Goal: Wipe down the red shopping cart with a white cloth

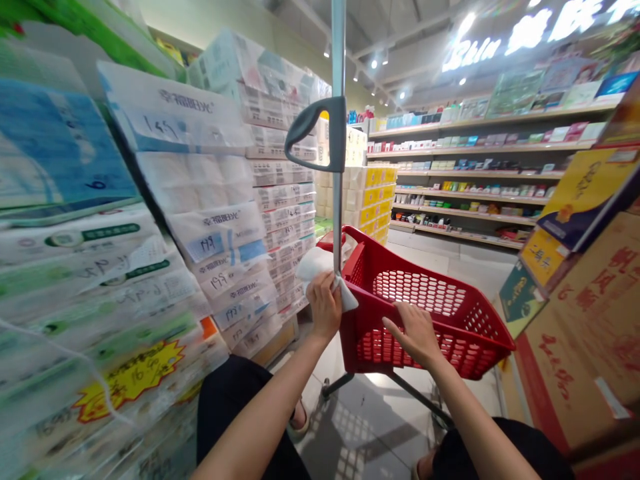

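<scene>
A red plastic shopping cart (370,307) with a perforated basket stands in front of me, and a metal pole (339,220) rises from its near left corner. Bunched around the foot of the pole is a white cloth (315,263). My left hand (326,308) is closed on the cloth, pressing it against the pole. At the near rim of the basket, my right hand (416,332) has its fingers curled over the edge and its thumb on the outer side. A grey loop handle (337,133) sits higher up the pole.
Tissue packs (200,180) are stacked close on my left. Cardboard boxes (585,333) rise close on the right. Shelves of goods (465,170) line the back, past yellow-and-white packs (373,193). Beneath the cart lies a tiled floor (360,427).
</scene>
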Available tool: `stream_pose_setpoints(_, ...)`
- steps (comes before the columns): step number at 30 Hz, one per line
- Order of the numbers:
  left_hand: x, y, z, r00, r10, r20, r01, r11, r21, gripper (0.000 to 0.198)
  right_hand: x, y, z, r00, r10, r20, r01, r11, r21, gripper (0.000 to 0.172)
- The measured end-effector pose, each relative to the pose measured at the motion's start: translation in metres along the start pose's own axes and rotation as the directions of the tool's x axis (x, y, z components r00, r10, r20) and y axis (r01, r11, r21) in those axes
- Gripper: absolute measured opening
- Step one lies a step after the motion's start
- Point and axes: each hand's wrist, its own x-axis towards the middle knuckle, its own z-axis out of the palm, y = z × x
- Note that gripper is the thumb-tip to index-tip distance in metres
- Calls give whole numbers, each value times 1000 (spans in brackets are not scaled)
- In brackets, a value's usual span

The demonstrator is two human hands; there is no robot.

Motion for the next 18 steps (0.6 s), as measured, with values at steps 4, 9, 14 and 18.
stream_pose_setpoints(4,-5,9,-4,998,3,56,3,995,-104,19,-1,-3,-3,1000,8,6,-8,1000,-5,47)
stream_pose_setpoints(9,0,35,-1,927,225,301,-170,965,-198,21,0,-6,-2,999,-7,32,8,1000,-11,49)
stream_pose_setpoints(14,28,54,0,833,348,430,-314,937,-151,23,0,-12,-4,1000,4,-19,-3,996,87,55)
stream_pose_setpoints(18,42,50,-14,815,328,478,-228,940,-255,34,16,-34,-12,979,-6,-205,38,988,152,59)
